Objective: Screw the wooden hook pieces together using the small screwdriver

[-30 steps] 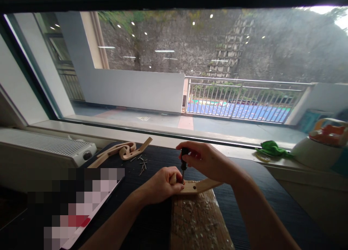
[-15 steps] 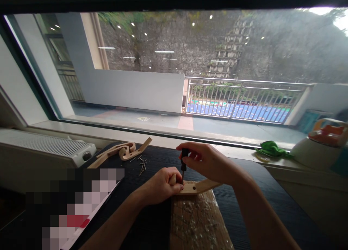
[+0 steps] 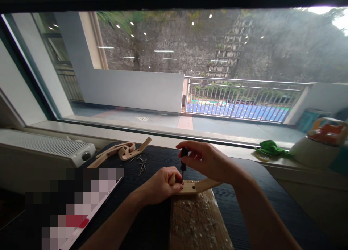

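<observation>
My right hand [image 3: 202, 159] grips the black handle of a screwdriver [image 3: 184, 159], which stands nearly upright with its tip down at a curved wooden piece [image 3: 202, 186]. My left hand [image 3: 167, 181] is closed around the left end of that piece, its fingertips beside the screwdriver tip. A dark hole shows in the wood to the right of the tip. Under the piece lies a block wrapped in brown tape [image 3: 195, 217]. Whether a screw sits under the tip is hidden by my fingers.
Several loose screws [image 3: 142, 165] lie on the dark table [image 3: 244, 206], near more curved wooden pieces [image 3: 127, 150]. A radiator [image 3: 49, 143] stands at left. On the windowsill at right are a green cloth [image 3: 270, 148] and a white rounded container [image 3: 312, 150] with an orange top.
The view has shifted very slightly. Both hands, the screwdriver and the wooden piece keep almost the same positions.
</observation>
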Available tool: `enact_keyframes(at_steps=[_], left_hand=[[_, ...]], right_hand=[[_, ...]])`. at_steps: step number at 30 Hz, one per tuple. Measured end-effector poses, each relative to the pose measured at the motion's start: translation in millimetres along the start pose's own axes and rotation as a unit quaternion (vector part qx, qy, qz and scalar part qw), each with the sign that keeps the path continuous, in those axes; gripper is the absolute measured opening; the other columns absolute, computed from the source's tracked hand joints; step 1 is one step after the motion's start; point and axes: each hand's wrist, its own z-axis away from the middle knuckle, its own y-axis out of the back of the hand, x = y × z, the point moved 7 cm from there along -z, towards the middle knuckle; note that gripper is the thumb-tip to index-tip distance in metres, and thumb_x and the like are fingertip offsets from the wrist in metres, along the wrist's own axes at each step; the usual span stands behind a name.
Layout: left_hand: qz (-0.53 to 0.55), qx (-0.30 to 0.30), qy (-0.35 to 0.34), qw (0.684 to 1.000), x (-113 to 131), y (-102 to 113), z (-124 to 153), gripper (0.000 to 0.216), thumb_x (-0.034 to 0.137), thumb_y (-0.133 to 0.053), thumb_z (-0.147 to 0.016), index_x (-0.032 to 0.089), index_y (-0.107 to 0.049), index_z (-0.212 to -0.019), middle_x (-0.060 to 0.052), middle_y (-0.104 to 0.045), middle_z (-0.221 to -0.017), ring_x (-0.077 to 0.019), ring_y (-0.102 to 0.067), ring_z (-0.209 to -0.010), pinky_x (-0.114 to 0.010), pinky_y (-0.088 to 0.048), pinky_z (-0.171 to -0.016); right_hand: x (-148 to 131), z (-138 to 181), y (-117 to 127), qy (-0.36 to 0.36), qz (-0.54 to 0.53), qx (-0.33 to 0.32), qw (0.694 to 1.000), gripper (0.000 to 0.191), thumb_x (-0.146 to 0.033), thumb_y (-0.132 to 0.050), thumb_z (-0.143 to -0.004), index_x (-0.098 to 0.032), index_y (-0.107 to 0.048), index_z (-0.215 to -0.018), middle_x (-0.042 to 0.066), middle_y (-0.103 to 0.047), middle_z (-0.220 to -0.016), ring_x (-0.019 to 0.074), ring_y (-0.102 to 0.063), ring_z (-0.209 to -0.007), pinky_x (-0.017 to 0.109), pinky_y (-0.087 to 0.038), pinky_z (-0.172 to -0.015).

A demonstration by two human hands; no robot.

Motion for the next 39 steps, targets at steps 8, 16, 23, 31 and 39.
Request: enact_keyframes(at_steps=[8, 16, 23, 31, 39], left_hand=[[-0.005, -0.001, -0.005, 1.0, -0.9, -0.2, 0.1, 0.012, 0.025, -0.057, -0.073, 0.015, -0.062, -0.075, 0.003, -0.055, -0.078, -0.0099, -0.047, -0.067, -0.021, -0.038, -0.063], [-0.006, 0.0, -0.008, 1.0, -1.4, -1.1, 0.1, 0.011, 0.024, -0.057, -0.073, 0.015, -0.062, -0.076, 0.003, -0.055, -0.077, -0.0094, -0.046, -0.067, -0.021, -0.037, -0.062], [-0.007, -0.001, -0.014, 1.0, -1.7, -1.4, -1.1, 0.011, 0.024, -0.057, -0.073, 0.014, -0.062, -0.076, 0.002, -0.055, -0.079, -0.01, -0.047, -0.068, -0.021, -0.038, -0.063], [-0.015, -0.001, -0.018, 1.0, 0.4, -0.9, 0.5, 0.012, 0.024, -0.056, -0.073, 0.015, -0.063, -0.077, 0.002, -0.056, -0.079, -0.0098, -0.048, -0.068, -0.02, -0.039, -0.063], [-0.027, -0.008, 0.0, 1.0, 0.3, 1.6, 1.5, 0.014, 0.027, -0.057, -0.072, 0.016, -0.063, -0.08, 0.001, -0.057, -0.083, -0.0115, -0.05, -0.073, -0.021, -0.04, -0.068]], right_hand=[[4.7, 0.6, 4.9, -0.013, 0.004, 0.018, 1.0, 0.021, -0.024, -0.054, -0.082, -0.023, -0.064, -0.101, -0.002, -0.063, -0.07, 0.01, -0.056, -0.063, 0.023, -0.042, -0.058], [5.0, 0.4, 2.7, -0.009, -0.007, 0.013, 1.0, 0.027, -0.023, -0.049, -0.084, -0.025, -0.062, -0.107, 0.0, -0.066, -0.082, 0.0103, -0.056, -0.067, 0.024, -0.043, -0.061], [9.1, -0.8, 3.3, -0.02, -0.013, 0.023, 0.999, 0.024, -0.026, -0.053, -0.083, -0.024, -0.064, -0.104, -0.001, -0.066, -0.074, 0.0108, -0.057, -0.065, 0.024, -0.042, -0.058], [5.1, 1.6, 3.7, -0.016, -0.015, 0.002, 1.0, 0.03, -0.022, -0.047, -0.084, -0.023, -0.063, -0.109, 0.002, -0.067, -0.083, 0.0097, -0.055, -0.065, 0.023, -0.042, -0.058], [8.5, 1.6, 6.4, -0.024, 0.0, 0.025, 0.999, 0.027, -0.028, -0.053, -0.083, -0.023, -0.065, -0.107, 0.0, -0.064, -0.073, 0.0109, -0.055, -0.065, 0.024, -0.041, -0.057]])
